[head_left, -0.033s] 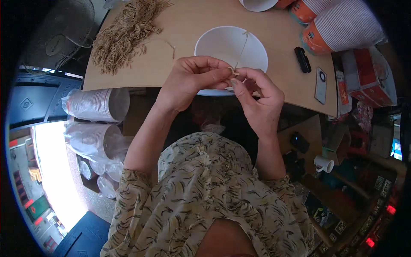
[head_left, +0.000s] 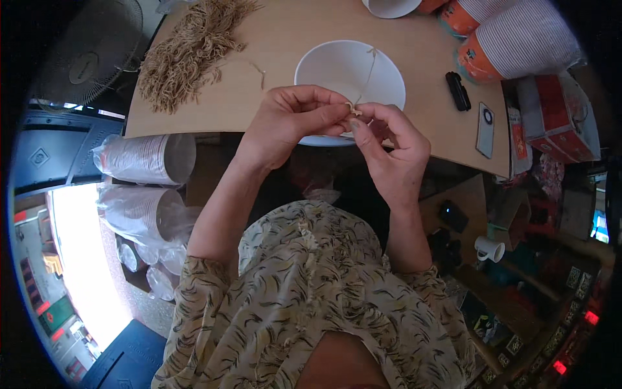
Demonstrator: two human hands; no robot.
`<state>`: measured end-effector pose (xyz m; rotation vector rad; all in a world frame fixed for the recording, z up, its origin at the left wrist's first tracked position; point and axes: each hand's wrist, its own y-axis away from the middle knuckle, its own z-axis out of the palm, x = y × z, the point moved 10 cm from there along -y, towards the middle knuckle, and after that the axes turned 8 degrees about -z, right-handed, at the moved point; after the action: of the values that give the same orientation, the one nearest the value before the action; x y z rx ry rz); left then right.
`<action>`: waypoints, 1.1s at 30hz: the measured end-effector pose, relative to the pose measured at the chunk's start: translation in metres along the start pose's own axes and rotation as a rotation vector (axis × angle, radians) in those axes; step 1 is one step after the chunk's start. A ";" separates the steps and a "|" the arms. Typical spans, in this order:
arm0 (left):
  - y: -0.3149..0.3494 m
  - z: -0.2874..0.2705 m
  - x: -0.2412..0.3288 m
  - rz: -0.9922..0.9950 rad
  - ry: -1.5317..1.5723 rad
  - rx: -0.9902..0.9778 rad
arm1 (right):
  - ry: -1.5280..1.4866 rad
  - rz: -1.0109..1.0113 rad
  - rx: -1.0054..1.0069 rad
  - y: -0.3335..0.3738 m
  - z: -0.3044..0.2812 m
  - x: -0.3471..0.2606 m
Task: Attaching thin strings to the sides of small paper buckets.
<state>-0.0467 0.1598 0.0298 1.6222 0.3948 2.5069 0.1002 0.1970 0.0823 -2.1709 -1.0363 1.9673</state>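
- Clock directions are taken from where the fingertips meet, 12 being the far side of the table (head_left: 278, 45).
- The left hand (head_left: 285, 123) pinches a tan strand (head_left: 357, 112) between thumb and forefinger, its grip narrow.
- The right hand (head_left: 396, 149) has thumb and forefinger nearly together at the same knotted bit, just beside the left fingertips; how firmly it grips, I cannot tell.
- From the fingers the strand runs up over the bowl (head_left: 337, 61), between 12 and 1; whether its far end touches the bowl's wall, I cannot tell.
- The white bowl is at 12, its near side partly hidden by the hands.
- A pile (head_left: 191, 58) of similar strands lies at 10, with one loose strand on the table nearer the bowl.
- At 3: a black gadget (head_left: 458, 91), and beyond it a phone (head_left: 486, 129).
- At 2: stacked cups (head_left: 525, 42) in clear wrap.
- Between 4 and 5, below the tabletop: a white mug (head_left: 489, 249).
- At 9: a fan (head_left: 87, 65).
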 end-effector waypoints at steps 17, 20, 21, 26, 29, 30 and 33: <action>0.014 0.013 0.021 0.272 -0.301 0.162 | 0.006 0.002 -0.036 -0.010 0.000 -0.004; 0.018 0.016 0.023 0.297 -0.294 0.164 | -0.058 0.065 0.010 -0.009 -0.005 0.004; 0.018 0.017 0.023 0.299 -0.294 0.160 | -0.055 0.063 0.013 -0.010 -0.005 0.002; 0.023 0.019 0.024 0.363 -0.266 0.164 | -0.239 0.196 0.075 -0.004 -0.003 0.017; 0.024 0.020 0.028 0.407 -0.325 0.175 | -0.226 0.215 0.062 -0.003 -0.006 0.019; 0.024 0.020 0.026 0.426 -0.318 0.171 | -0.229 0.193 0.046 -0.003 -0.007 0.017; 0.024 0.025 0.031 0.452 -0.295 0.160 | -0.241 0.207 0.086 -0.002 -0.014 0.018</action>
<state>-0.0357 0.1485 0.0732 2.3314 0.2148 2.5137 0.1112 0.2130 0.0700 -2.1110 -0.7579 2.3641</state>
